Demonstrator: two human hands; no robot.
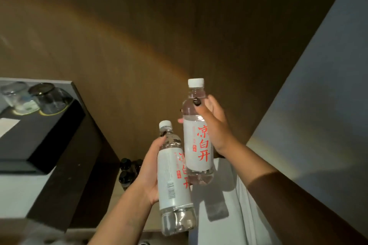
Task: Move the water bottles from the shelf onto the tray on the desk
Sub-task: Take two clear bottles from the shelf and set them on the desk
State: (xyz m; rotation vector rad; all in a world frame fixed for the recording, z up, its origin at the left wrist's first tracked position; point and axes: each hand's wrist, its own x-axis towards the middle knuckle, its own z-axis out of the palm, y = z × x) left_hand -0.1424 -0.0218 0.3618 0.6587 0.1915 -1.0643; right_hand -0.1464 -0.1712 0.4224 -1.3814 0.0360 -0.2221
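I hold two clear water bottles with white caps and white labels printed in red characters, both upright in mid-air before a brown wall. My left hand [148, 171] grips the lower bottle [175, 181] around its label. My right hand [214, 125] grips the higher bottle [196, 135] near its shoulder. The two bottles overlap slightly, the lower one in front. At the left, a black tray [57, 131] on the desk holds two upturned glasses [49, 98].
Several dark-capped small bottles [127, 173] stand low on a shelf behind my left hand. A white card [8, 127] lies on the black tray. A grey panel [318, 105] slants along the right side. A pale surface [223, 205] lies below the bottles.
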